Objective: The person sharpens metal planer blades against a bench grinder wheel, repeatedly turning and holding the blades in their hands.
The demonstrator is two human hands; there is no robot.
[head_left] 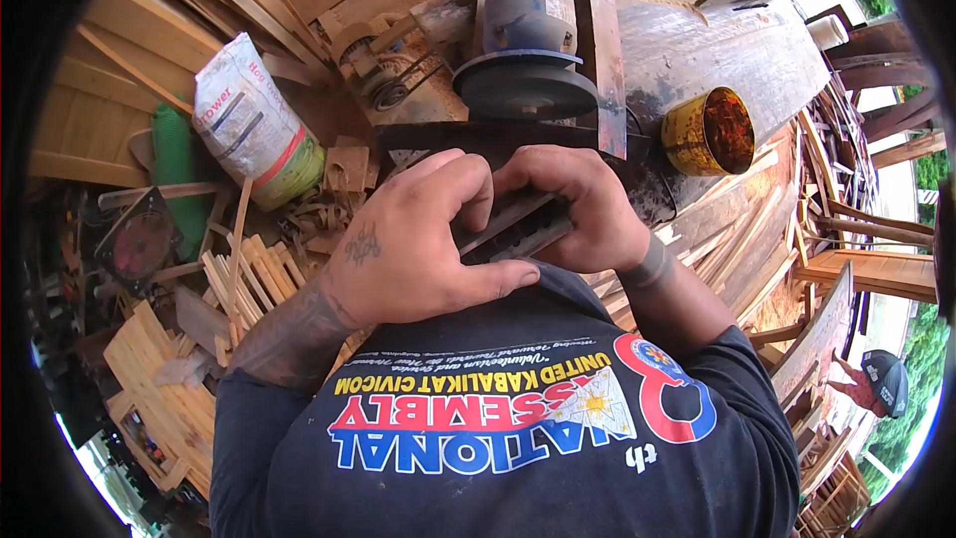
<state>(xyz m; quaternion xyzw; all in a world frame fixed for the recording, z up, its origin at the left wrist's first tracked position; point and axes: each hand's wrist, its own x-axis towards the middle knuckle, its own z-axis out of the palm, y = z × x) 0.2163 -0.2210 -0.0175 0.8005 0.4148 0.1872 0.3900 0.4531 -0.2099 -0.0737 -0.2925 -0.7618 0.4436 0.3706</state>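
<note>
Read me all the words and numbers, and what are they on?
"8th NATIONAL ASSEMBLY": shirt.
"UNITED KABALIKAT CIVICOM": shirt.
"Volunteerism and Service Moving Forward Towards the New Normal": shirt, partly blurred.
"rower" and "Hog": sack.
Too small or blurred: shirt's tiniest line, sack's other print, cap lettering, tattoo.

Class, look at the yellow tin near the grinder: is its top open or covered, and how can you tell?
Open. The yellow tin has no lid across its mouth, and its brown-stained inside shows.

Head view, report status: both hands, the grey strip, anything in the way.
Right hand closed on grey strip; left hand beside it, grip unclear. Strip partly hidden between hands. Grinder wheel just beyond; yellow can off right.
</note>
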